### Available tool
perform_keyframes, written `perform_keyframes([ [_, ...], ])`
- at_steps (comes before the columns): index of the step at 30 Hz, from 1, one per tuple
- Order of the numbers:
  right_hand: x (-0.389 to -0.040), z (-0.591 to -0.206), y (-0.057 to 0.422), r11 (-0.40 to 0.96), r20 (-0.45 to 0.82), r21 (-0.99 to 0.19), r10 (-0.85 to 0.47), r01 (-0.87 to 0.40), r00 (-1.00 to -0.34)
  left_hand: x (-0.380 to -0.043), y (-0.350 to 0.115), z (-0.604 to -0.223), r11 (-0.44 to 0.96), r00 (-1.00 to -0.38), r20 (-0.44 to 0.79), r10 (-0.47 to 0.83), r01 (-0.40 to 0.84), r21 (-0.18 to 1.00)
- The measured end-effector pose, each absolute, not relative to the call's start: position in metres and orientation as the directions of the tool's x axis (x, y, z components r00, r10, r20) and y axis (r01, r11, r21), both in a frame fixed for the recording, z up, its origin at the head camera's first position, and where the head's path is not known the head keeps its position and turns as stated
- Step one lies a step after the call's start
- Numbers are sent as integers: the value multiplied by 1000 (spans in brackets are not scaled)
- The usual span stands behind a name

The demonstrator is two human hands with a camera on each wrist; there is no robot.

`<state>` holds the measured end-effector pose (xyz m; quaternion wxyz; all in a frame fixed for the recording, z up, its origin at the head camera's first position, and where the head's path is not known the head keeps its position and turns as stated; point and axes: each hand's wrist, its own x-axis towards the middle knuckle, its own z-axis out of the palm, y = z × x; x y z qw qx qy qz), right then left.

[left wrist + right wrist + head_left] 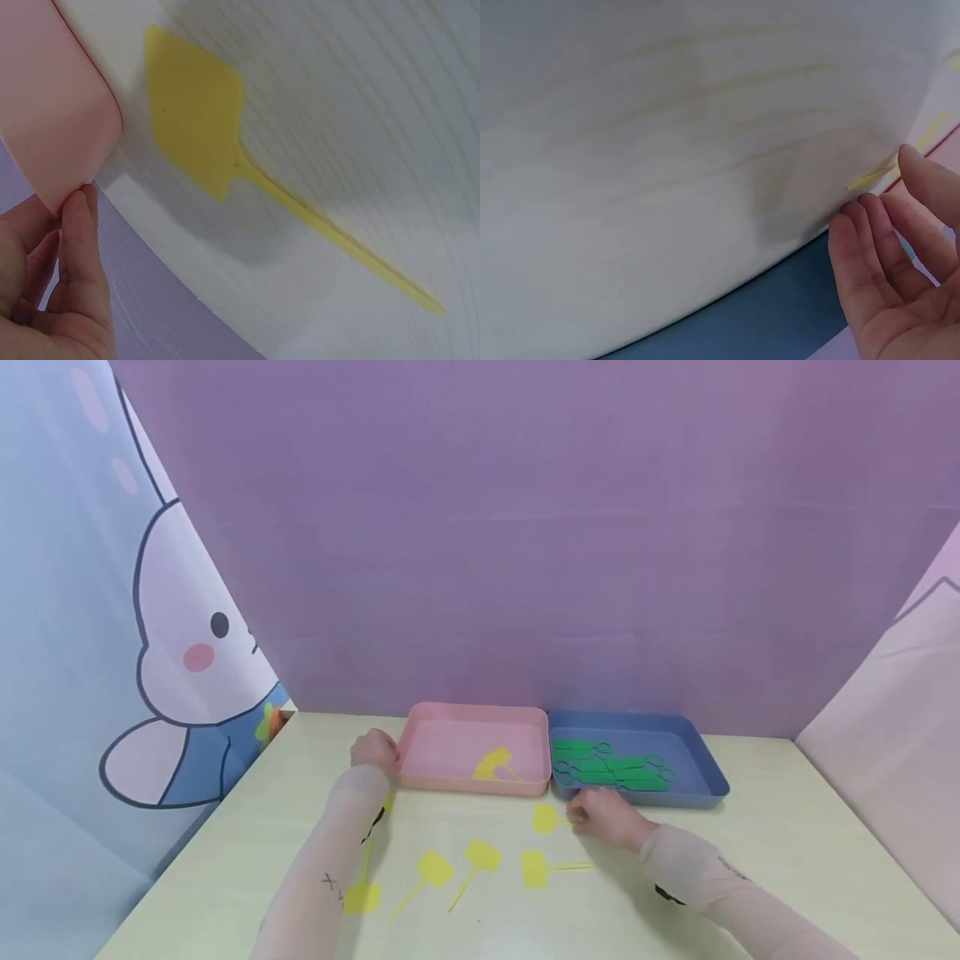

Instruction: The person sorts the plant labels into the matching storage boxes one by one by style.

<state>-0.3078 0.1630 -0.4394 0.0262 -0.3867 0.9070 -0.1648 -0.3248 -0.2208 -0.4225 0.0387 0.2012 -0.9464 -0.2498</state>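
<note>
The thumb and fingertips of my left hand (375, 750) pinch the left edge of a pink tray (64, 112), seen close up in the left wrist view. Beside that hand lies a yellow plant label (196, 105) with a square head and thin pointed stem. My right hand (606, 817) is low over the table, in front of a blue tray (678, 745). In the right wrist view its thumb and fingers are apart around the stem of another yellow label (870, 178); I see no firm grip on it. A few yellow labels (495, 760) lie inside the pink tray.
Green flat pieces with looped ends (622, 772) lie in the blue tray, which adjoins the pink one. Several more yellow labels (483, 855) are spread over the pale table (810, 852). A purple curtain (525, 527) hangs behind the trays.
</note>
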Motion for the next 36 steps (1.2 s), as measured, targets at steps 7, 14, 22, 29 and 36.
perform_keyframes([
  [7, -306, -439, 161, 603, 125, -337, -733, -723, -669, -327, -221, -424, 785, -911, -26, -411, -368, 498],
  [14, -303, -439, 158, 606, 131, -335, -728, -721, -673, -330, -224, -427, 783, -913, -26, -406, -363, 504],
  [22, -302, -439, 157, 625, 129, -340, -709, -703, -693, -328, -223, -423, 775, -912, -38, -407, -368, 513],
  [29, -301, -438, 157, 630, 109, -357, -706, -690, -700, -325, -222, -420, 780, -915, -31, -402, -360, 512],
  [36, -299, -438, 158, 629, 92, -361, -710, -688, -698, -327, -223, -423, 775, -913, -34, -407, -365, 515],
])
